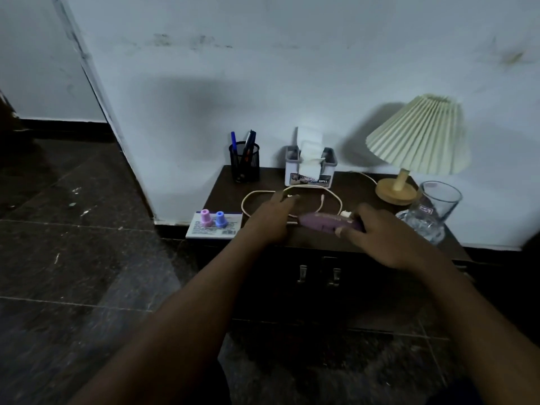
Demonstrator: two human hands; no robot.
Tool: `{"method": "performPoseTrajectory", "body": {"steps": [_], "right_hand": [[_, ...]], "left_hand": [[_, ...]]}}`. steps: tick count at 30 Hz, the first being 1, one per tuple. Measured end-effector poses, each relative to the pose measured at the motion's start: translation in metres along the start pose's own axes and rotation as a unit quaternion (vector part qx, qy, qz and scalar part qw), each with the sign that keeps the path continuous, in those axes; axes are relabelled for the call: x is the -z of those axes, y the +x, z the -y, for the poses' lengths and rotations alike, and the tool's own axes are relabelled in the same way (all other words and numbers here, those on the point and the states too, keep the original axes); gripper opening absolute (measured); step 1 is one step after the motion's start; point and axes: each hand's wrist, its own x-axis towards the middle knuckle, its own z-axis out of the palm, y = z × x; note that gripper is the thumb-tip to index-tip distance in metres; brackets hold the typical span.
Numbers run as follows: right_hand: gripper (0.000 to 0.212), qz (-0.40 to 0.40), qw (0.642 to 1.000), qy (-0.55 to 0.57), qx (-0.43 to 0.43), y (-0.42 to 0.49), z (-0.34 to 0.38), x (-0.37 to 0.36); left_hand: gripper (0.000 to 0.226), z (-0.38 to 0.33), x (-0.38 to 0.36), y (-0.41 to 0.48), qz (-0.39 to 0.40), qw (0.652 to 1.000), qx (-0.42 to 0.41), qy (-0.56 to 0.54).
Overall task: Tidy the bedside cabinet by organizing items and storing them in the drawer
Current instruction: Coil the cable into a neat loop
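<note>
**Bedside cabinet: clearing in progress**

Cabinet (330, 182), drawer shut. Lamp (418, 135), glass (438, 206), tissue box (310, 171), pen cup (245, 163) on surface. Right hand (380, 235), fingers clamped on purple device (324, 223); left hand (270, 217), fingers spread over white cable (292, 191). Next, likely: coil cable, open drawer.

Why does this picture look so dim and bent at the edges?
Head view: the room is dim, so the cabinet front is nearly black; the lamp throws a soft shadow on the wall; the wide lens bows the door frame; both hands look slightly blurred.
</note>
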Motion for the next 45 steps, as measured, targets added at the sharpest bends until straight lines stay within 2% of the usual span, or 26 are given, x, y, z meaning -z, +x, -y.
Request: {"method": "performPoseTrajectory", "body": {"steps": [1, 4, 7, 13, 16, 19, 22, 24, 26, 28, 30, 31, 32, 36, 38, 40, 42, 43, 45], "right_hand": [[0.035, 0.026, 1.0, 0.009, -0.001, -0.005, -0.004, 0.003], [0.036, 0.069, 0.997, 0.025, 0.016, -0.012, -0.008, -0.003], [0.036, 0.036, 0.998, 0.029, 0.047, -0.005, 0.006, -0.026], [0.04, -0.047, 0.995, 0.055, 0.068, 0.027, 0.052, -0.079], [0.047, -0.092, 0.993, 0.063, 0.039, 0.038, 0.078, -0.111], [0.055, -0.12, 0.989, 0.088, 0.019, 0.046, 0.093, -0.125], [0.062, -0.149, 0.986, 0.037, 0.066, 0.048, 0.097, -0.129], [0.067, -0.122, 0.987, -0.046, 0.099, 0.042, 0.1, -0.13], [0.075, -0.097, 0.99, -0.043, 0.09, 0.04, 0.098, -0.124], [0.057, -0.192, 0.976, -0.018, 0.105, 0.044, 0.088, -0.107], [0.03, -0.308, 0.944, -0.037, 0.113, 0.051, 0.068, -0.085], [0.019, -0.344, 0.932, -0.036, 0.106, 0.054, 0.056, -0.074], [0.016, -0.366, 0.926, -0.028, 0.089, 0.056, 0.044, -0.065], [0.06, -0.367, 0.926, 0.076, 0.047, 0.063, 0.016, -0.038], [0.066, -0.346, 0.926, 0.14, 0.063, 0.065, 0.017, -0.023], [0.055, -0.31, 0.907, 0.266, 0.102, 0.062, 0.029, 0.0], [0.039, -0.291, 0.857, 0.399, 0.145, 0.051, 0.047, 0.023], [0.03, -0.302, 0.838, 0.425, 0.163, 0.045, 0.054, 0.035], [0.015, -0.303, 0.826, 0.44, 0.18, 0.038, 0.062, 0.055]], "left_hand": [[0.068, 0.002, 0.0, 0.005, 0.012, 1.0, -0.015, 0.024], [0.037, 0.003, 0.002, 0.016, 0.036, 0.997, -0.039, 0.064], [0.023, 0.0, 0.007, 0.02, 0.009, 0.997, -0.032, 0.068], [0.024, -0.012, 0.016, 0.03, -0.099, 0.991, -0.006, 0.088], [0.022, -0.017, 0.015, 0.033, -0.117, 0.989, -0.015, 0.091], [0.023, -0.003, 0.021, 0.036, -0.122, 0.991, -0.013, 0.045], [0.03, 0.01, 0.028, 0.036, -0.112, 0.994, -0.012, -0.011], [0.027, 0.012, 0.031, 0.036, -0.127, 0.991, -0.017, -0.038], [0.022, 0.009, 0.033, 0.033, -0.149, 0.987, -0.021, -0.063], [0.024, 0.005, 0.036, 0.032, -0.169, 0.981, -0.023, -0.089], [0.025, 0.001, 0.042, 0.029, -0.206, 0.971, -0.028, -0.115], [0.025, -0.002, 0.048, 0.028, -0.231, 0.964, -0.036, -0.125], [0.025, -0.005, 0.052, 0.027, -0.255, 0.956, -0.047, -0.136], [0.025, -0.03, 0.079, 0.016, -0.34, 0.922, -0.088, -0.164], [0.023, -0.046, 0.097, 0.007, -0.377, 0.901, -0.11, -0.187], [0.021, -0.062, 0.118, -0.002, -0.417, 0.874, -0.131, -0.211], [0.021, -0.074, 0.134, -0.01, -0.424, 0.859, -0.13, -0.257], [0.022, -0.079, 0.14, -0.013, -0.412, 0.857, -0.122, -0.285], [0.024, -0.083, 0.146, -0.02, -0.387, 0.863, -0.102, -0.309]]}}
